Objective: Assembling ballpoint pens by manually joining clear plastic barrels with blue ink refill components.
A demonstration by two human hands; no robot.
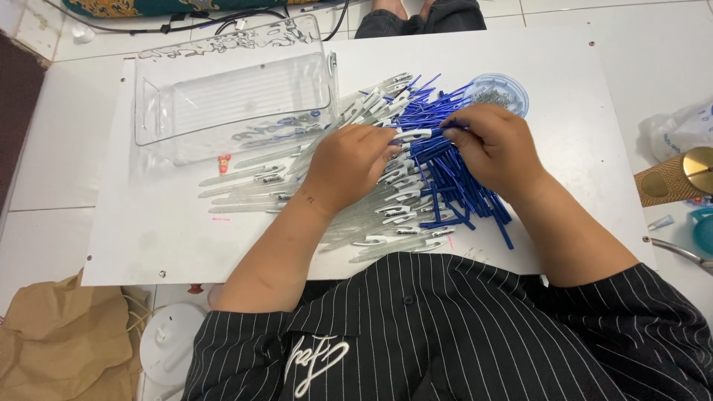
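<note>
Paper bag (52, 338): I see it crumpled on the floor at lower left, below the board's edge.
Board (148, 230): white work surface carrying everything below.
Clear bin (230, 96): I note a transparent rectangular container at the board's upper left, with nothing in it.
Clear barrels (245, 182): a fan of transparent pen bodies spread from the bin's foot toward my left hand.
Left hand (349, 165): fingers curled, pinching one white-clipped pen piece (416, 135) at centre, above the pile.
Blue pen parts (453, 182): a dense heap of blue sticks under and between both hands.
Right hand (496, 145): closed on the other end of the same pen piece, fingertips meeting the left hand's.
Small dish (499, 93): blue-rimmed, holding tiny metal bits, just beyond my right hand.
</note>
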